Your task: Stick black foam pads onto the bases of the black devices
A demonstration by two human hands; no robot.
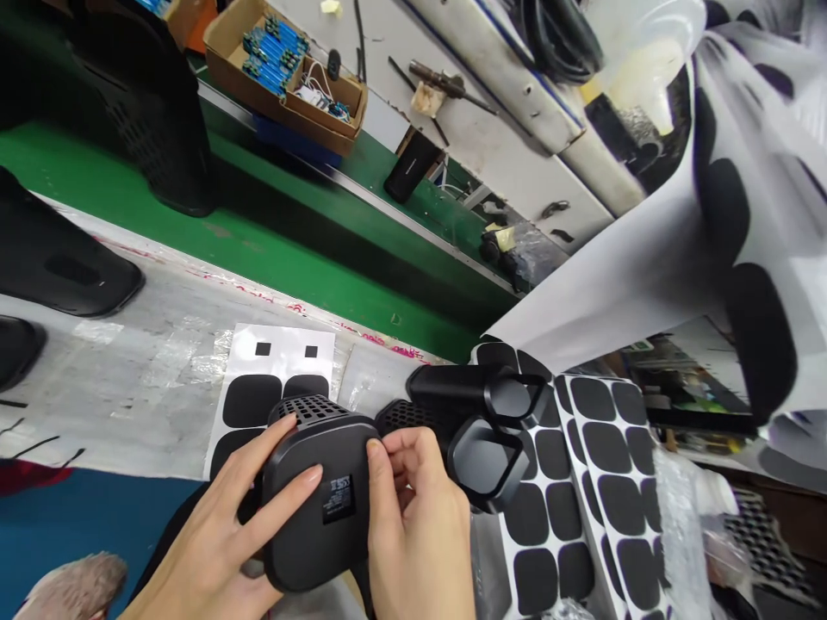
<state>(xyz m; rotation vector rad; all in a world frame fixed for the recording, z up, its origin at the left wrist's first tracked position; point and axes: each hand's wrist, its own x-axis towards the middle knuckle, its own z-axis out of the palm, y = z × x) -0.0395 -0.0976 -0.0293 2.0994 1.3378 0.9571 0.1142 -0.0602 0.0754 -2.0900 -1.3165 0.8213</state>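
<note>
My left hand [226,534] wraps round the left side of a black plastic housing [320,499] with a perforated top and a small label on its face. My right hand [417,525] grips the housing's right edge, thumb pressed on the face and fingers curled behind. Just right of it lie two more black parts with square recessed ends [488,430]. A white sheet of black rounded pads [268,383] lies under and behind the housing.
More pad sheets [581,482] spread to the right, and a large white sheet with black pads [730,224] hangs above. A green conveyor belt [271,241] runs behind. Black mesh housings [148,112] stand at left, and a cardboard box of blue parts [284,65] sits beyond.
</note>
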